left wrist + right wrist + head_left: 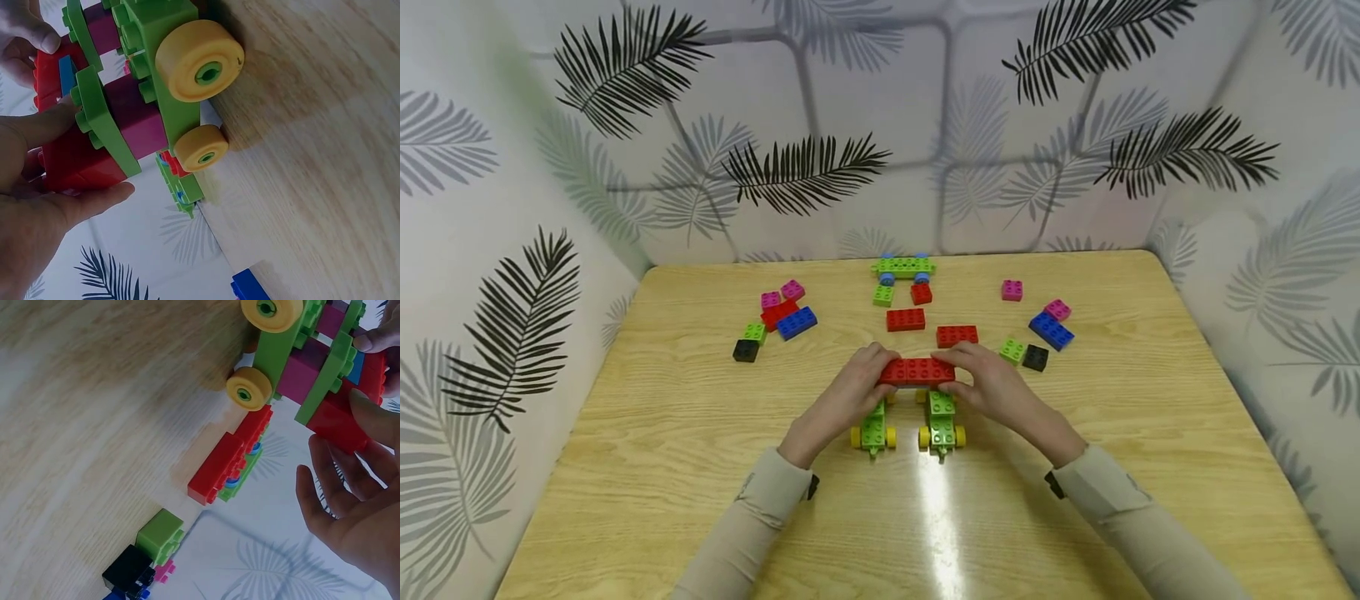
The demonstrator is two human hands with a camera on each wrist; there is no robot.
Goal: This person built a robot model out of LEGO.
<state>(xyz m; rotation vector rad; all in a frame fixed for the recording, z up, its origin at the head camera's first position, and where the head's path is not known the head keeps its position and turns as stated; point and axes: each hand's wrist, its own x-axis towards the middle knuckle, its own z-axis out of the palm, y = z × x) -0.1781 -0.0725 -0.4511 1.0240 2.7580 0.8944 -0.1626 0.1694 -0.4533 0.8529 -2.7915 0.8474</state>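
Side by side stand two green wheeled bases, the left base (873, 433) and the right base (942, 435), each on yellow wheels (200, 61). On them sit purple bricks (134, 115) topped by green bricks (325, 381). A row of red bricks (917, 372) bridges the two stacks at the far end, with a blue brick (67, 74) between the stacks beneath it. My left hand (848, 390) pinches the left end of the red row between thumb and fingers. At its right end, my right hand (996, 387) grips the red row the same way.
Behind the hands lie two red bricks (906, 320), a small green brick (883, 295) and a green base with blue wheels (904, 267). Loose pink, red, blue, green and black bricks (746, 351) lie at left; a similar group with a blue brick (1051, 331) lies at right.
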